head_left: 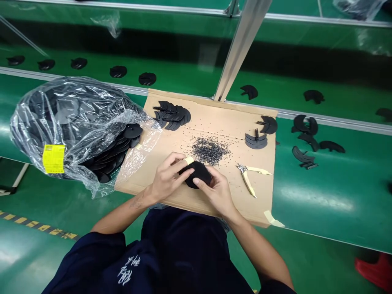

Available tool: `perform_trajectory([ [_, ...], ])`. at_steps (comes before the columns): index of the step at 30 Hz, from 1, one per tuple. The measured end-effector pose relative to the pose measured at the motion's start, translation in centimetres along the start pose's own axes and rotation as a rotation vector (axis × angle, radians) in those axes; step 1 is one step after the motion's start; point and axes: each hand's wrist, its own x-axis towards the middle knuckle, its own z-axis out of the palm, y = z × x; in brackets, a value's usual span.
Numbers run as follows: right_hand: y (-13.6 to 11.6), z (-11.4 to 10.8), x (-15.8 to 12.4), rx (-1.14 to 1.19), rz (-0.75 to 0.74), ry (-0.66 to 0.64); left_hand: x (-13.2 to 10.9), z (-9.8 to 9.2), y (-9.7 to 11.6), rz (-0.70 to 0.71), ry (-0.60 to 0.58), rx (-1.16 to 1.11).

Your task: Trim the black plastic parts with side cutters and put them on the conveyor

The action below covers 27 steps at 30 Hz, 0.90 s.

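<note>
Both my hands hold one black plastic part just above the near edge of a cardboard sheet. My left hand curls round its left side, a taped fingertip resting on top. My right hand pinches its right side with thumb and fingers. Just beyond the part lies a heap of small black trimmings. Cream-handled nippers lie on the cardboard to the right of my right hand.
A clear plastic bag full of black parts lies at the left, with a yellow label. Stacks of black parts sit on the cardboard. More parts lie on the green bench and on the conveyor belt behind. A metal post rises at centre.
</note>
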Motion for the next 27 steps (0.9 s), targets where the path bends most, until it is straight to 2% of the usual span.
perform_trajectory([
  [10, -0.6, 0.1, -0.3, -0.181, -0.102, 0.028, -0.7, 0.5, -0.1, 0.069, -0.012, 0.014],
  [15, -0.7, 0.0, -0.6, -0.221, -0.134, 0.014, -0.6, 0.4, 0.2, -0.113, 0.001, -0.113],
  [22, -0.7, 0.1, -0.6, -0.202, -0.141, 0.010, -1.1, 0.7, 0.1, -0.375, -0.070, -0.387],
  [24, -0.6, 0.1, -0.6, -0.204, -0.145, 0.018, -1.1, 0.6, 0.1, -0.401, -0.065, -0.428],
  [27, -0.4, 0.1, -0.5, -0.211, -0.157, 0.026, -0.8, 0.4, 0.2, -0.367, -0.081, -0.398],
])
